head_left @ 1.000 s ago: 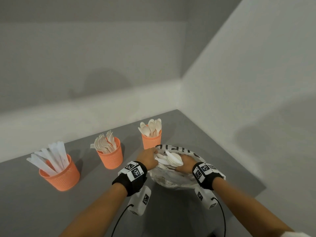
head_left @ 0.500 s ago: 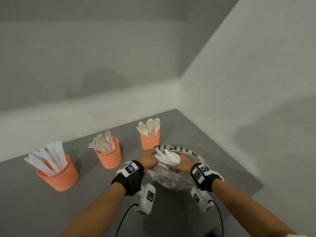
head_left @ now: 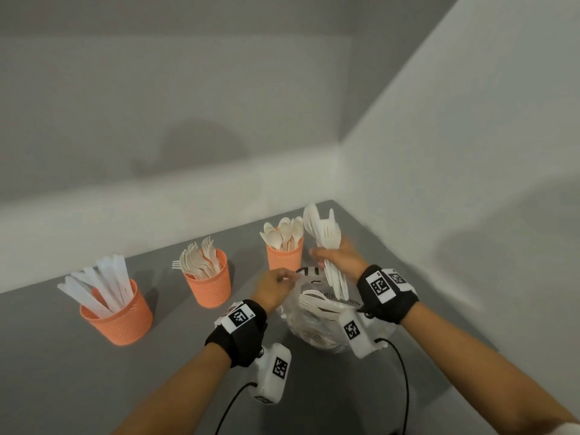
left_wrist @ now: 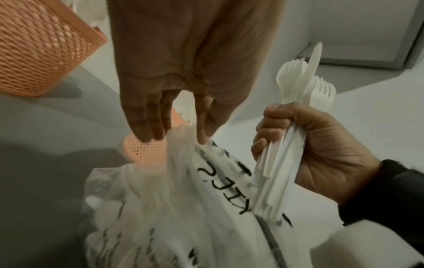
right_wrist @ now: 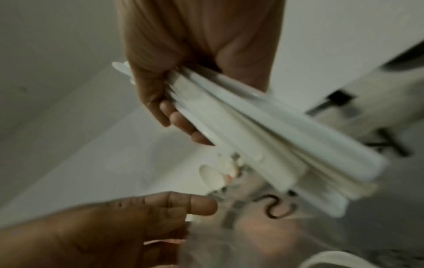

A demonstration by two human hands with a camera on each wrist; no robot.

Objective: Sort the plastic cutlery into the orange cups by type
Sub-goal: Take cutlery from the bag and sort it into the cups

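Over the crinkly clear plastic bag (head_left: pixel 317 328), right hand (head_left: pixel 340 259) has just yanked up a mixed fistful of white plastic cutlery (head_left: pixel 326 243), fingers wrapped tight; left hand (head_left: pixel 276 285) pinches the bag rim. Sorting into those orange mesh cups (head_left: pixel 284 257) comes next, I'd guess.

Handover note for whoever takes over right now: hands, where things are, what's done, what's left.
Right hand: grips a mixed bundle of white plastic cutlery (forks and at least one knife visible), raised above the bag.
Left hand: pinches the rim of the clear plastic bag with black print, which stands on the grey table.
Three orange mesh cups in a row: the left cup holds knives, the middle cup forks, the right cup spoons.
Done: each cup is part-filled by type.
Left: sort the held bundle, then the cutlery in the bag.
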